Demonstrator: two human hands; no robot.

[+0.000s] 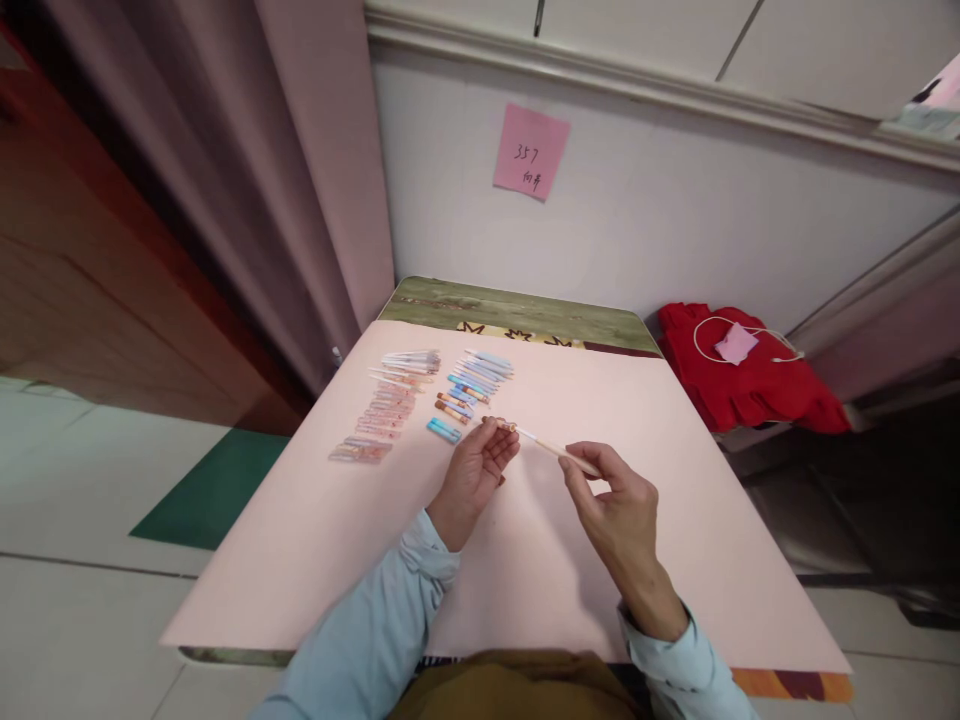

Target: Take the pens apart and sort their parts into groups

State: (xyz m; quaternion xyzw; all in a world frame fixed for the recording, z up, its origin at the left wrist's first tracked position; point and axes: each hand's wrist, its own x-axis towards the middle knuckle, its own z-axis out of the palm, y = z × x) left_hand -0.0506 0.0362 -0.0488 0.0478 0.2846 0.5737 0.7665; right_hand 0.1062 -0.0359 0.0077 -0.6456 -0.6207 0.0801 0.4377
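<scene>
Over the table's middle, my left hand (480, 462) pinches a small brown-patterned pen cap (507, 427) between thumb and fingers. My right hand (615, 500) grips the rear of a slim pale pen (555, 447) with thumb and forefinger. The pen slants toward the cap, its whitish front part at the cap's end; whether the tip sits inside is too small to tell. Just beyond my left hand lie blue and brown pen caps (454, 408) and a bright blue cap group (444, 430). Blue pale-tipped pens (484, 370) lie behind them.
A left-hand column holds pink pen pieces (386, 412), greyish slim pens (411, 362) and clear-looking pieces (360, 450). White paper (675, 580) covers the table. The wall bears a pink note (531, 150). A red drawstring bag (750, 385) lies beyond the right edge; a curtain (322, 150) hangs left.
</scene>
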